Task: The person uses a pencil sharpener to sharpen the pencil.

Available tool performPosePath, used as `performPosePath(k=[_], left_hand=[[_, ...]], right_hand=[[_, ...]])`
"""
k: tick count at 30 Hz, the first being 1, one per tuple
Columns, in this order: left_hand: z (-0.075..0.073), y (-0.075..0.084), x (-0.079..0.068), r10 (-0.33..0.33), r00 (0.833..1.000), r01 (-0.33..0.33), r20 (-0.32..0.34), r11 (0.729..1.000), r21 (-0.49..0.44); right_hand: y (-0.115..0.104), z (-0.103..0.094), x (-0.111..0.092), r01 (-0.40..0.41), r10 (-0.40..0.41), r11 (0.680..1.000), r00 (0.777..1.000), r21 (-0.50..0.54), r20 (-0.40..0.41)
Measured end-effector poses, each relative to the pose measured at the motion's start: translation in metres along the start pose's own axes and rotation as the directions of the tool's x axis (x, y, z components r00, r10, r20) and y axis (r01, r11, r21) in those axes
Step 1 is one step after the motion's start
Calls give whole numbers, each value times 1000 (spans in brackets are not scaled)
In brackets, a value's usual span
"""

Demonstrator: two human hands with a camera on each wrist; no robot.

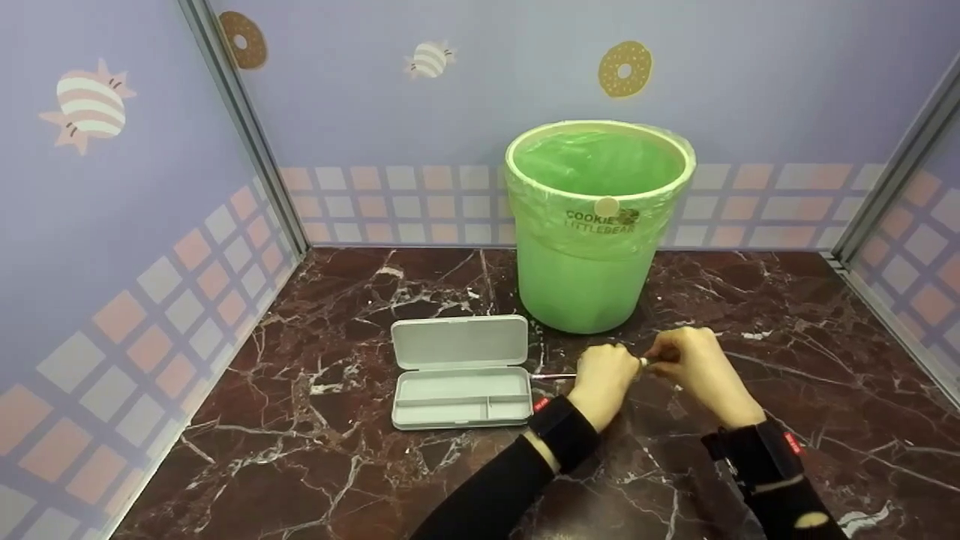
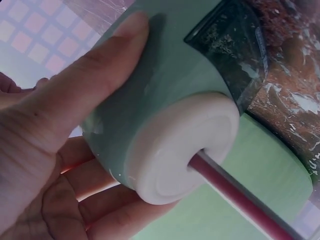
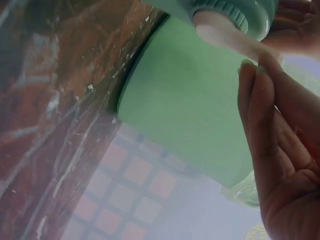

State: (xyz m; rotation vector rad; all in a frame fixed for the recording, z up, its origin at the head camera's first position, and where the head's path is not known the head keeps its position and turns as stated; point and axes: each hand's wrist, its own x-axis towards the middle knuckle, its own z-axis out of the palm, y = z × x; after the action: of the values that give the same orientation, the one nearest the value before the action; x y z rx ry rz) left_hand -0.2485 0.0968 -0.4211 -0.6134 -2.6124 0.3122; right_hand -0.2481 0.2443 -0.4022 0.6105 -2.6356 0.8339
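Observation:
My left hand (image 1: 606,379) grips a green hand-crank pencil sharpener (image 2: 170,65), which it mostly hides in the head view. In the left wrist view, the sharpener has a white round front with a hole and a dark see-through shavings drawer (image 2: 230,55). A red and silver pencil (image 2: 235,190) sits in that hole, its other end pointing left toward the pencil case in the head view. At the sharpener's back, my right hand (image 1: 697,371) pinches the end of the whitish crank (image 3: 230,36) between thumb and fingers.
An open light grey pencil case (image 1: 461,375) with divided compartments lies left of my hands, lid raised. Behind them stands a green bin (image 1: 585,285) lined with a clear bag. Patterned panels (image 1: 390,135) enclose the dark red marbled table (image 1: 300,465) at the back and sides.

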Motion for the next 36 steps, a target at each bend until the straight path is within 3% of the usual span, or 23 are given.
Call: performPosePath(k=[9, 13, 18, 25, 36], left_hand=[[5, -11, 0, 20, 999, -20, -39, 1000, -16], [6, -11, -1, 29, 997, -30, -65, 1000, -9], [6, -9, -3, 38, 998, -37, -51, 999, 5], [7, -8, -6, 36, 996, -34, -84, 999, 22], [6, -5, -7, 31, 995, -28, -95, 999, 43]], right_hand=[[-6, 8, 11, -18, 15, 998, 999, -54, -47], [-7, 13, 16, -28, 17, 993, 996, -117, -89], [-5, 20, 20, -47, 28, 983, 994, -175, -109], [1, 28, 25, -43, 22, 985, 992, -170, -121], [5, 17, 31, -89, 90, 988, 996, -130, 2]])
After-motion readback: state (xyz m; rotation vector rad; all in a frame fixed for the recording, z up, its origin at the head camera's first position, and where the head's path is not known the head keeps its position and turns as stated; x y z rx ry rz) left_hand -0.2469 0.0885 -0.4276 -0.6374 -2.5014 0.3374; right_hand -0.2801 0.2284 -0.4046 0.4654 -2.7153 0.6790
